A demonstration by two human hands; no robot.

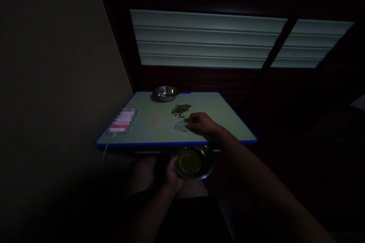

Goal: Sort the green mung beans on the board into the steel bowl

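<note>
Below the table's front edge, my left hand (173, 176) grips the rim of a metal bowl (210, 164). Small green grains or beans (188, 161) fill much of that bowl; their exact kind is too dark to make out. Over the tabletop, my right hand (203, 123) is closed, pinching a thin, pale, see-through piece with a rounded edge (180, 125), which looks like a flat scraper. A loose pile of small brownish-green grains (181, 110) lies just beyond the piece. A few stray grains (184, 131) sit at its near side.
The pale table (228, 121) has a blue rim. A second metal bowl (166, 94) stands at its back edge. At the left lies a phone (122, 120) with a white cable (106, 148) hanging over the edge. A wall and dark slatted panels enclose the table.
</note>
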